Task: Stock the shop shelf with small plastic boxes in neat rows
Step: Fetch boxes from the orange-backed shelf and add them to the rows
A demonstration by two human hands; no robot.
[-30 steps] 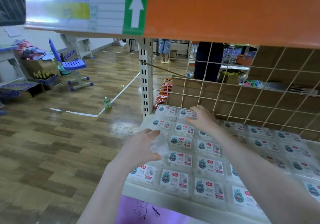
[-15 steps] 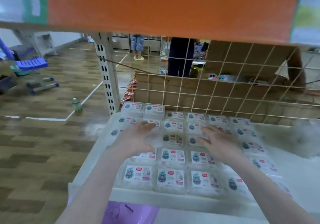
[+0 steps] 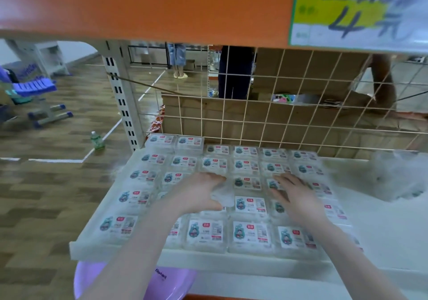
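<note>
Several small clear plastic boxes [image 3: 250,204] with cartoon labels lie flat in rows on the white shelf [image 3: 382,225], covering its left and middle part. Two boxes at the back left are stacked higher [image 3: 174,141]. My left hand [image 3: 196,193] hovers over the middle rows and grips a crumpled piece of clear plastic wrap [image 3: 223,195] between thumb and fingers. My right hand [image 3: 296,197] lies palm down on the boxes to the right, fingers spread and straight.
A crumpled clear plastic bag [image 3: 400,177] sits on the bare right part of the shelf. A wire grid [image 3: 278,119] closes the back. The orange upper shelf [image 3: 162,5] hangs low overhead. A purple basin [image 3: 166,281] stands below. People stand beyond the grid.
The view has swung right. My right hand drew back from the far left boxes and settled flat on the rows at right. My left hand keeps the plastic wrap.
</note>
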